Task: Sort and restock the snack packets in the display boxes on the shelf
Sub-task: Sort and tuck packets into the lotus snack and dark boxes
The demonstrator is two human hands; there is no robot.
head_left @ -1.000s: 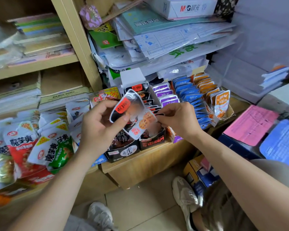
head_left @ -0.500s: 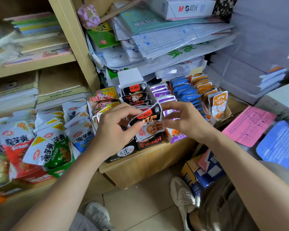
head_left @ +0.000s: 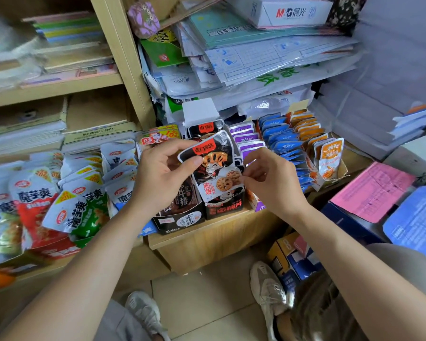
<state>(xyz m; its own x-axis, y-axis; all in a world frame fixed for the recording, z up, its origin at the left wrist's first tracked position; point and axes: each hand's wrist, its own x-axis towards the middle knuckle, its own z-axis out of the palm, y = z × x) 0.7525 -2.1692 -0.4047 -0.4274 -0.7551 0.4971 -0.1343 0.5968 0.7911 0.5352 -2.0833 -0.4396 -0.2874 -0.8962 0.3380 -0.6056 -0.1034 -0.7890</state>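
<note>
My left hand [head_left: 161, 175] pinches the upper left corner of a black-and-white lotus-root snack packet [head_left: 215, 166], thumb on its front. My right hand [head_left: 271, 178] pinches the packet's right edge lower down. The packet stands upright over the black display box [head_left: 225, 209] with red lettering, its lower end at the box's top. A second black box [head_left: 180, 217] stands just left of it, partly behind my left hand. More black packets [head_left: 204, 127] stand in a row behind. Purple packets [head_left: 246, 136], blue packets [head_left: 283, 143] and orange packets [head_left: 327, 156] fill the boxes to the right.
Loose white, red and green konjac snack bags [head_left: 59, 193] lie heaped on the shelf at left. Stacks of paper and plastic sleeves [head_left: 268, 62] overhang the boxes. A pink sheet [head_left: 371, 190] and blue sheet [head_left: 416, 220] lie at right. Cartons [head_left: 293, 257] and my shoes stand on the floor below.
Both hands brought the packet from a raised, tilted position down and turned it upright over the black box with red lettering. The hands came closer together on it.
</note>
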